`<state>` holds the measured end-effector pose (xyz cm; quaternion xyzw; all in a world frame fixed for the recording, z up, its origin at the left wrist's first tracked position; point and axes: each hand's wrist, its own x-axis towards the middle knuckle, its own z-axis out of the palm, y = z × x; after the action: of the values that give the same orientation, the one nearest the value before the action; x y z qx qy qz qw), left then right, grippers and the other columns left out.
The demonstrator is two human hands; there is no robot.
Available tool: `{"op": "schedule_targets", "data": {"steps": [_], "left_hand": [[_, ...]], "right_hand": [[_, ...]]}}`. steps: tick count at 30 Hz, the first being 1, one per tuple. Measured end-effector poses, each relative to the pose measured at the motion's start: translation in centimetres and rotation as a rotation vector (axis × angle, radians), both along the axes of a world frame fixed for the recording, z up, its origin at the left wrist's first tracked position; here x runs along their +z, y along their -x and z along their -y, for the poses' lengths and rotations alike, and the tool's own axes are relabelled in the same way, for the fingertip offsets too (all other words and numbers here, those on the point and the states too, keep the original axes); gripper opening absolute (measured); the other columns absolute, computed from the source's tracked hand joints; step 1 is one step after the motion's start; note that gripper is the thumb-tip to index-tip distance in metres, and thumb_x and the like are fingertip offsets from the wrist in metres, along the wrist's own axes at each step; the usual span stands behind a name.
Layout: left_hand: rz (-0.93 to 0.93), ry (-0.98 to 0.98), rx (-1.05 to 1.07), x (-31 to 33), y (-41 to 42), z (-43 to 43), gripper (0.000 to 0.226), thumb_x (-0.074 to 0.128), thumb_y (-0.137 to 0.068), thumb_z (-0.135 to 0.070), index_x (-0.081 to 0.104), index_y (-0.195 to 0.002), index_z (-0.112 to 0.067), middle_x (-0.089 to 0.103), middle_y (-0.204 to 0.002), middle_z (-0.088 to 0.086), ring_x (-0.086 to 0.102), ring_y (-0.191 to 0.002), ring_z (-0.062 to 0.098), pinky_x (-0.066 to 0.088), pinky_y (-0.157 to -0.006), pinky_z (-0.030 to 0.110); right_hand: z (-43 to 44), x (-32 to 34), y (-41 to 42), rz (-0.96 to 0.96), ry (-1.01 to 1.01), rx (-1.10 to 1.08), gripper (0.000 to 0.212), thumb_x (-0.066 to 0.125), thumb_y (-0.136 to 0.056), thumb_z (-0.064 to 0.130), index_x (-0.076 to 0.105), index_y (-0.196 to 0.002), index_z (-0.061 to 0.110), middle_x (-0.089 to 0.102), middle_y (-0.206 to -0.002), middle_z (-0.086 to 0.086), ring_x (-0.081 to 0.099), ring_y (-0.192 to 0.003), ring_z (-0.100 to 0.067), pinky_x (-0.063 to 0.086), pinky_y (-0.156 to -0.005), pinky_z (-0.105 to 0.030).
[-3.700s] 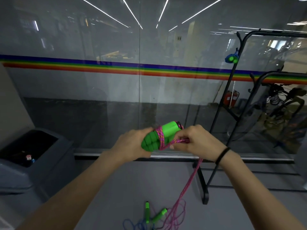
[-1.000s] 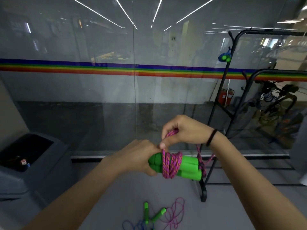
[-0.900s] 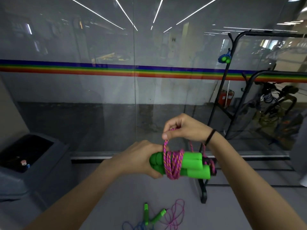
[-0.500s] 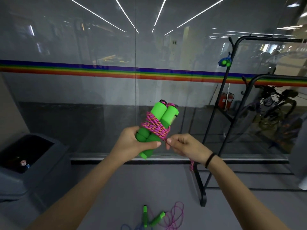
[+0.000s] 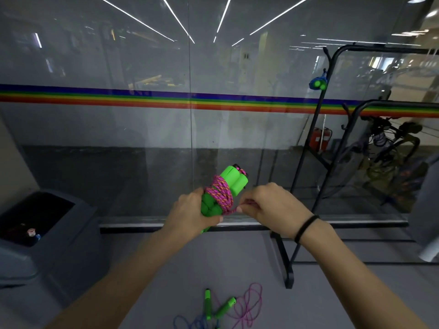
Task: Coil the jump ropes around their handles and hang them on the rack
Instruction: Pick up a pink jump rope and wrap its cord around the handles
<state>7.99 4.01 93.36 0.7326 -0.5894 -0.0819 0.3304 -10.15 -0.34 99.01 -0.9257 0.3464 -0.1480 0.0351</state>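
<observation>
My left hand (image 5: 190,216) grips the lower end of two green foam handles (image 5: 231,180) held together, tilted up to the right. A pink rope (image 5: 219,197) is coiled in several turns around their middle. My right hand (image 5: 270,205) pinches the rope's loose end just right of the coil. A black metal rack (image 5: 316,138) stands to the right, with one coiled blue rope with green handles (image 5: 317,83) hanging on a hook near its top. Loose ropes with green handles (image 5: 215,306) lie on the floor below.
A glass wall with a rainbow stripe (image 5: 142,98) runs straight ahead. A dark grey bin (image 5: 45,233) stands at the left. The rack's black foot (image 5: 283,264) rests on the grey floor near the loose ropes. Bicycles show behind the glass at the right.
The pink rope has gone from trailing to the floor to fully wound on the handles. The bundle swung from level to upright, then tilted lower, with my right hand still on the rope end.
</observation>
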Motion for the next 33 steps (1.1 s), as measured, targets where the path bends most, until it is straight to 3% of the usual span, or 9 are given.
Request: {"op": "schedule_targets", "data": {"steps": [2,4,6,10,20,23,26,28,33], "left_hand": [[0.000,-0.002,0.003,-0.4,0.3,-0.1,0.049,0.079,-0.060,-0.039,0.058,-0.097,-0.016,0.069,-0.090,0.009,0.064,-0.086,0.029,0.050,-0.069,0.033],[-0.026,0.008,0.001,-0.7,0.6,-0.2,0.049,0.079,-0.060,-0.038,0.058,-0.098,-0.015,0.069,-0.089,0.008,0.064,-0.085,0.028,0.050,-0.068,0.032],[-0.062,0.023,-0.023,-0.8,0.7,-0.3,0.050,0.080,-0.060,-0.039,0.058,-0.098,-0.015,0.069,-0.086,0.006,0.065,-0.082,0.025,0.052,-0.068,0.032],[-0.126,0.058,-0.068,-0.8,1.5,-0.7,0.049,0.080,-0.062,-0.036,0.058,-0.099,-0.014,0.069,-0.085,0.002,0.065,-0.081,0.019,0.049,-0.066,0.026],[-0.043,-0.091,-0.092,-1.7,0.8,0.0,0.050,0.073,-0.064,-0.028,0.049,-0.105,-0.011,0.067,-0.091,0.008,0.063,-0.086,0.027,0.053,-0.071,0.037],[-0.015,-0.159,-0.227,-1.7,0.6,-0.1,0.034,0.075,-0.061,-0.025,0.052,-0.085,-0.025,0.064,-0.074,-0.004,0.062,-0.072,0.017,0.050,-0.061,0.027],[-0.066,-0.202,-0.421,-1.1,0.8,-0.7,0.035,0.078,-0.058,-0.019,0.047,-0.064,-0.036,0.054,-0.057,-0.011,0.050,-0.053,0.001,0.041,-0.052,0.018],[-0.151,-0.258,-0.559,-0.2,0.8,-1.1,0.037,0.079,-0.059,-0.014,0.052,-0.063,-0.039,0.056,-0.060,-0.011,0.049,-0.054,0.001,0.043,-0.053,0.021],[-0.274,-0.319,-0.811,2.1,1.3,-1.7,0.035,0.076,-0.062,0.001,0.060,-0.065,-0.030,0.062,-0.067,-0.005,0.053,-0.062,0.009,0.046,-0.059,0.028]], "right_hand": [[-0.1,0.2,0.0,0.131,0.007,0.030,0.011,0.062,-0.082,0.028,0.067,-0.089,0.023,0.068,-0.078,0.000,0.065,-0.080,-0.020,0.050,-0.073,-0.032],[-0.1,0.4,-0.3,0.272,-0.030,0.059,0.006,0.067,-0.078,0.019,0.068,-0.084,0.019,0.061,-0.067,0.007,0.057,-0.061,-0.003,0.045,-0.065,-0.016],[-0.2,0.3,-0.6,0.420,-0.078,0.062,0.007,0.071,-0.076,0.017,0.067,-0.081,0.017,0.064,-0.069,0.006,0.057,-0.059,-0.003,0.042,-0.062,-0.007],[-0.3,0.1,-1.1,0.647,-0.157,0.039,0.006,0.073,-0.075,0.020,0.068,-0.077,0.019,0.067,-0.070,0.006,0.060,-0.064,-0.003,0.045,-0.062,-0.010],[-0.4,0.0,-2.1,0.432,-0.008,0.155,0.007,0.064,-0.081,0.019,0.064,-0.079,0.012,0.068,-0.069,-0.001,0.048,-0.053,0.000,0.033,-0.055,-0.012],[0.0,0.8,-2.2,0.386,-0.043,0.201,0.008,0.065,-0.081,0.019,0.064,-0.077,0.013,0.066,-0.066,0.005,0.056,-0.058,-0.001,0.040,-0.059,-0.012],[0.8,2.5,-2.1,0.338,-0.224,0.288,0.007,0.069,-0.079,0.019,0.066,-0.076,0.014,0.063,-0.063,0.006,0.056,-0.055,0.003,0.041,-0.061,-0.009],[1.7,3.0,-2.4,0.302,-0.440,0.331,0.007,0.070,-0.078,0.013,0.065,-0.074,0.016,0.063,-0.060,0.002,0.056,-0.053,-0.001,0.045,-0.060,-0.016],[3.9,2.5,-2.3,0.314,-0.855,0.413,0.019,0.057,-0.084,-0.002,0.061,-0.075,0.014,0.062,-0.049,0.008,0.049,-0.043,0.002,0.039,-0.046,-0.009]]}}
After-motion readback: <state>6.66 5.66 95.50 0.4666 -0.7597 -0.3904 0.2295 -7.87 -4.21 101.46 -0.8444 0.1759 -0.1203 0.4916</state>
